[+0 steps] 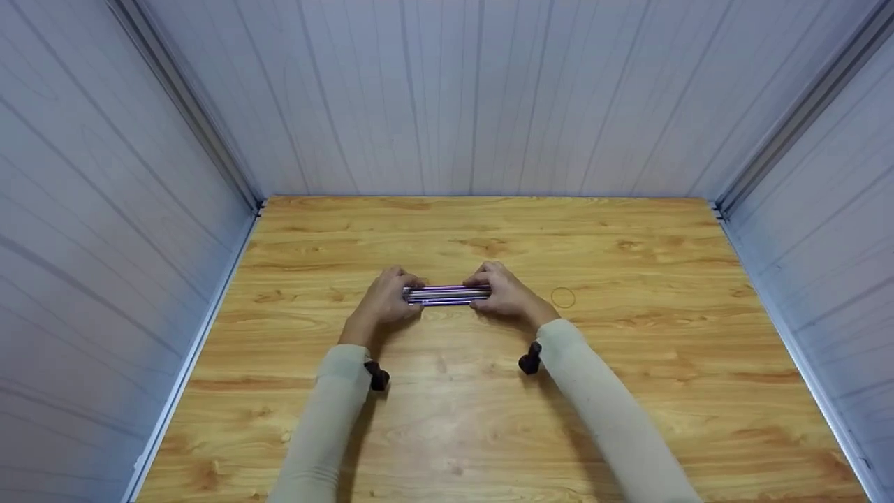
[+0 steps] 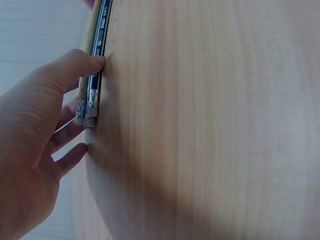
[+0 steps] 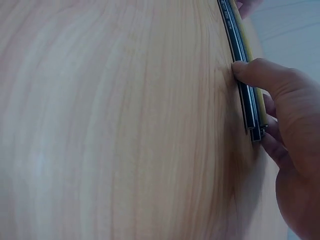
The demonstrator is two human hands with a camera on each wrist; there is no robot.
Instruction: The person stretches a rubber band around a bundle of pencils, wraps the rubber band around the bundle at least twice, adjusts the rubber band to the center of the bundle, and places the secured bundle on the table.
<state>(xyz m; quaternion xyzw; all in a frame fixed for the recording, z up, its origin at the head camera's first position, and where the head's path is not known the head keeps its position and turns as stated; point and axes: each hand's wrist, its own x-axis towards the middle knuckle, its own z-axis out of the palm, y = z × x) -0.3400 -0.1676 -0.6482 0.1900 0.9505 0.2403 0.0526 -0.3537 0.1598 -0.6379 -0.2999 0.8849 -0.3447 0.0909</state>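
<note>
Pencils (image 1: pixel 449 295) were already bunched side by side around mid-table (image 1: pixel 447 433), left hand (image 1: pixel 391 295) pinching the eraser ends, right hand (image 1: pixel 508 291) the other ends. Thin rubber band (image 1: pixel 552 297) just lay off right, not around them yet.

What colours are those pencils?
The pencils look dark and yellow, clearest in the left wrist view.

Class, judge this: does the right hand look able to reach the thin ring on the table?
Probably yes: the thin ring lies on the table beside the right hand, with nothing visible in between. That hand grips the pencil bundle, so it would likely have to let go first.
</note>
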